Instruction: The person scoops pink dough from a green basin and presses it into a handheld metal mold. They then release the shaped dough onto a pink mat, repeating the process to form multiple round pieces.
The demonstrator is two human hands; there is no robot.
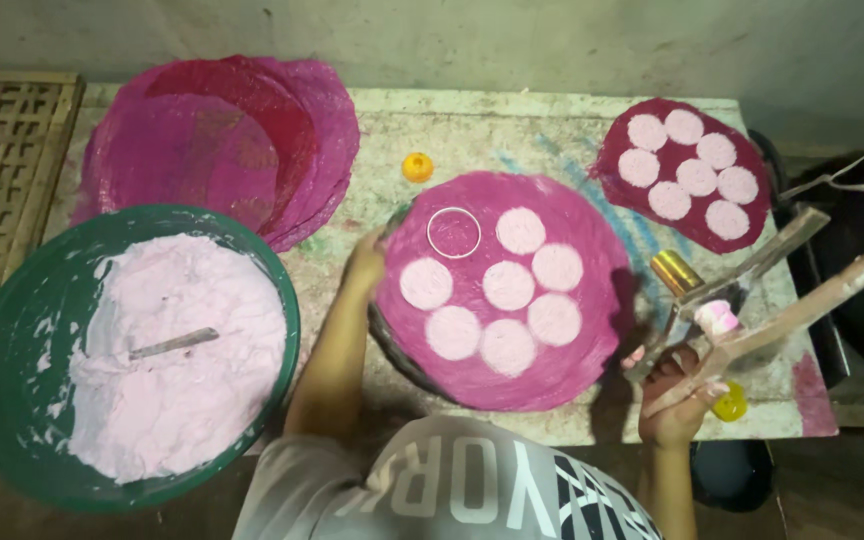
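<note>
Seven pale discs on magenta sheet, one ring.

green bowl and stacked pink sheets crowd the left; table centre strip open.

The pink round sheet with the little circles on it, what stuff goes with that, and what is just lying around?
In use:
magenta round sheet with pale pink discs
white ring mould
left hand at the sheet's edge
right hand gripping a wooden two-armed tool
green bowl of pink paste

Lying about:
orange cap
yellow cap
woven bamboo mat
</note>
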